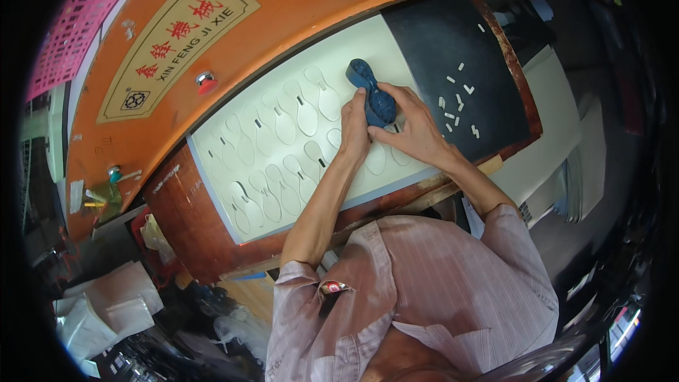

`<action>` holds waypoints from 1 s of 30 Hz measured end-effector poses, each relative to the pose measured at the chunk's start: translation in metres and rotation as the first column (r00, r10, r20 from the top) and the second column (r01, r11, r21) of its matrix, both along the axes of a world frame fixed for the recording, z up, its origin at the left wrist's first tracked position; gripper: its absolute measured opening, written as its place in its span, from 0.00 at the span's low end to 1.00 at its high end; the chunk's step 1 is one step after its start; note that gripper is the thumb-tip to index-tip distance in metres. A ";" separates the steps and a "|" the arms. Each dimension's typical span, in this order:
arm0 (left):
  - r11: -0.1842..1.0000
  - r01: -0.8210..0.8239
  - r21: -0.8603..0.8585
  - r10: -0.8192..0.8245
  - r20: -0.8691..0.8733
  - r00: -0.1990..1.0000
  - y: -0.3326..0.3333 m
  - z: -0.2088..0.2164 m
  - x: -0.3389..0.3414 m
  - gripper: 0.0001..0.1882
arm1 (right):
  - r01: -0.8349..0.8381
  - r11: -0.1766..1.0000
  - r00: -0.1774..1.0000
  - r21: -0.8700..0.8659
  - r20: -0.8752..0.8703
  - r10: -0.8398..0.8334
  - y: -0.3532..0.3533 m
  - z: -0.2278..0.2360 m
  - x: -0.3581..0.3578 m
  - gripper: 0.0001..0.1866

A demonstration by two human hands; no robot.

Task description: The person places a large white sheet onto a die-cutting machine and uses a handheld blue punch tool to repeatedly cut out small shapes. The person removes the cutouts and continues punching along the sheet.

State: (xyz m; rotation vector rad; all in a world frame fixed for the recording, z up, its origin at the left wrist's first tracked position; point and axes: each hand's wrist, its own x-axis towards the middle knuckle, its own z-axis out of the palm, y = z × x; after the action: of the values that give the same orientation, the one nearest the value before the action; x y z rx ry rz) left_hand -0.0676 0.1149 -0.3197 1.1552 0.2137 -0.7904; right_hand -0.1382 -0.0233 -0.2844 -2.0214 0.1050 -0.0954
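A blue sole-shaped cutting die (362, 71) is between my two hands, over the far right part of a pale sheet (357, 39). Its left side is gripped by my left hand (353, 127), thumb along the edge. My right hand (416, 127) wraps round the right side and near end. Whether the die rests on the sheet or is lifted slightly, I cannot tell. Rows of sole-shaped outlines (305, 117) mark the sheet to the left, several with a small dark slot in the middle. My hands and forearms cover some outlines.
A black mat (431, 35) on the right carries several small white offcuts (458, 102). Beyond the sheet runs an orange machine beam (283, 14) with a red button (206, 83). The table's reddish-brown edge (212, 205) surrounds the sheet; white plastic bags (113, 304) lie lower left.
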 end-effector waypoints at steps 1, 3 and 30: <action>0.999 0.001 0.044 -0.001 0.000 1.000 0.004 0.003 0.003 0.26 | 0.007 0.999 0.999 0.053 -0.034 -0.006 0.001 -0.003 0.004 0.42; 0.983 0.003 0.181 -0.022 0.101 0.995 0.019 0.007 0.003 0.26 | 0.001 1.000 1.000 0.020 -0.004 -0.001 0.004 -0.011 0.012 0.42; 0.535 -0.476 0.698 -0.392 0.704 0.592 0.190 -0.029 -0.201 0.07 | 0.034 0.958 0.994 -0.286 0.113 -0.002 0.025 -0.059 0.058 0.40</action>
State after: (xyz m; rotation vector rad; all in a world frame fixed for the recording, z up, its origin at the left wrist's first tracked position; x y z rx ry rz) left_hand -0.2686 0.3052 -0.3492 2.3743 -0.2026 0.0901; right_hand -0.0803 0.0016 -0.3432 -2.3012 0.0398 -0.2473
